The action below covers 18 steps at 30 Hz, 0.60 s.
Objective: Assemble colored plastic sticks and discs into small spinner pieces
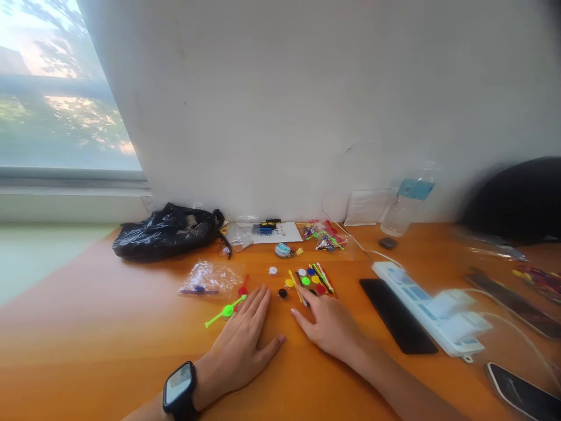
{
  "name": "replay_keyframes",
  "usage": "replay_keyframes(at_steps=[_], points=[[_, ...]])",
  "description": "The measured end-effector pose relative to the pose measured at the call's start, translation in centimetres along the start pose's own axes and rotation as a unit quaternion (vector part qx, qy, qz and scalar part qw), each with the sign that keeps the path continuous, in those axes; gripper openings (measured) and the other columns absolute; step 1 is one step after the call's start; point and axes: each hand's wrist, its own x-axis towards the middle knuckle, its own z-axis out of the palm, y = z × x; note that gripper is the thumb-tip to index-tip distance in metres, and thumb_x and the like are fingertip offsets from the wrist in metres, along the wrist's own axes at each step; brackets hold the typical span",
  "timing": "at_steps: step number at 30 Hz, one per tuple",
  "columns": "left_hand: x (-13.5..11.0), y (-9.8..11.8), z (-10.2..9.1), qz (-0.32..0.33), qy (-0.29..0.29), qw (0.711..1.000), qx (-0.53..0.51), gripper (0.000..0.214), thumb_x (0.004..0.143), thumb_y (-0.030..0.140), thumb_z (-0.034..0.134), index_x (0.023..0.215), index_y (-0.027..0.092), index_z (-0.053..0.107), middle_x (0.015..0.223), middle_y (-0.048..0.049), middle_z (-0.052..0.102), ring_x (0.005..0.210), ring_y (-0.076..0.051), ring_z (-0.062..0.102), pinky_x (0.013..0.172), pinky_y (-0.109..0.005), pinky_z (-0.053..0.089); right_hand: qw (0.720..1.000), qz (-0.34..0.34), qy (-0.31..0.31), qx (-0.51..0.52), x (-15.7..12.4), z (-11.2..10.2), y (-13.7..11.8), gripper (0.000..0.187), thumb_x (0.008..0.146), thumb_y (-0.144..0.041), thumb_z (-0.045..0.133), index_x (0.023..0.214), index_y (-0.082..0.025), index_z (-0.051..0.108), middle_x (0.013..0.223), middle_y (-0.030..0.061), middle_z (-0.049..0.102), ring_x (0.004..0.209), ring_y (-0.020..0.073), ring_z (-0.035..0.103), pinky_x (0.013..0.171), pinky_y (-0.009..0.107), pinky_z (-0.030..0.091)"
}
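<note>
My left hand (243, 345) lies flat on the orange table (109, 345), fingers stretched out and together, a smartwatch (179, 390) on its wrist. Its fingertips touch a green plastic stick with a round hub (225, 311). My right hand (329, 323) rests palm down just to the right, fingers spread. Its fingertips reach a cluster of small coloured discs and thin sticks (313, 279). A red piece (242, 287), a black disc (283, 293) and a white disc (273, 270) lie between the hands. Neither hand holds anything.
A black plastic bag (169, 231) sits at the back left, a clear bag with a blue stick (205, 279) in front of it. Papers, small bags of parts (326, 237) and a water bottle (405, 204) line the wall. A black phone (397, 314), power strip (432, 307) and more phones lie right.
</note>
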Motion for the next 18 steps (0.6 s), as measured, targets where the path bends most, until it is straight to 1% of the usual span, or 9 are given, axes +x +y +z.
replay_keyframes(at_steps=[4,6,7,9,11,13,15,18], points=[[0.2,0.3,0.2,0.007,-0.005,1.0,0.004,0.087,0.105,0.055,0.051,0.172,0.023,0.006,0.173,-0.0185,0.026,0.158,-0.039,0.032,0.124,-0.06,0.037,1.0,0.001,0.006,0.007,0.0,0.2,-0.2,0.041,0.1,-0.044,0.056,0.134,-0.024,0.067,0.084,0.0086,0.078,0.074,0.0264,0.072,0.063,0.031,0.037],[0.7,0.4,0.4,0.007,-0.001,1.0,0.001,0.086,0.106,0.051,0.051,0.172,0.023,0.004,0.174,-0.0189,0.024,0.159,-0.039,0.03,0.124,-0.06,0.036,1.0,0.0,0.006,0.017,0.0,0.2,-0.3,0.034,0.101,-0.038,0.055,0.128,-0.023,0.069,0.08,0.007,0.077,0.072,0.0248,0.072,0.064,0.03,0.036],[1.0,0.5,0.6,0.006,0.0,1.0,-0.002,0.084,0.106,0.045,0.05,0.172,0.022,0.004,0.174,-0.0186,0.023,0.159,-0.039,0.029,0.125,-0.059,0.036,1.0,-0.002,0.006,0.022,0.0,0.2,-0.3,0.031,0.101,-0.034,0.054,0.127,-0.023,0.069,0.079,0.0065,0.077,0.071,0.0239,0.071,0.064,0.03,0.036],[2.1,0.5,1.0,0.006,0.008,1.0,-0.012,0.078,0.105,0.028,0.046,0.172,0.02,0.006,0.176,-0.0171,0.02,0.162,-0.035,0.024,0.127,-0.057,0.034,1.0,-0.007,0.004,0.025,0.1,0.3,-0.2,0.031,0.101,-0.026,0.052,0.127,-0.023,0.068,0.08,0.006,0.078,0.07,0.0225,0.071,0.065,0.03,0.036],[3.5,0.4,1.5,0.008,0.027,0.999,-0.023,0.078,0.099,0.014,0.042,0.171,0.016,0.011,0.176,-0.0171,0.02,0.163,-0.032,0.021,0.129,-0.055,0.031,1.0,-0.01,0.001,0.02,0.2,0.3,0.0,0.032,0.1,-0.022,0.052,0.127,-0.022,0.068,0.081,0.0064,0.078,0.071,0.0221,0.072,0.065,0.03,0.035],[5.1,0.4,2.1,0.001,0.046,0.999,-0.026,0.076,0.096,0.01,0.042,0.168,0.012,0.019,0.173,-0.0207,0.028,0.161,-0.033,0.025,0.129,-0.055,0.032,1.0,-0.015,-0.001,0.012,0.2,0.3,0.2,0.033,0.1,-0.021,0.051,0.128,-0.022,0.068,0.082,0.0069,0.078,0.071,0.0223,0.072,0.064,0.03,0.034],[6.5,0.5,2.6,-0.012,0.058,0.998,-0.024,0.067,0.097,0.013,0.044,0.162,0.01,0.03,0.166,-0.0233,0.038,0.156,-0.036,0.035,0.126,-0.057,0.036,1.0,-0.019,0.0,0.011,0.3,0.3,0.4,0.032,0.101,-0.022,0.049,0.127,-0.023,0.068,0.082,0.0071,0.078,0.071,0.0225,0.072,0.064,0.03,0.034],[7.8,0.7,3.1,-0.016,0.079,0.996,-0.033,0.048,0.099,0.015,0.046,0.147,0.016,0.048,0.151,-0.0201,0.054,0.141,-0.035,0.052,0.117,-0.058,0.044,0.999,-0.023,0.0,0.022,0.3,0.3,0.5,0.028,0.103,-0.022,0.048,0.12,-0.023,0.07,0.082,0.0064,0.078,0.072,0.0221,0.072,0.064,0.03,0.033]])
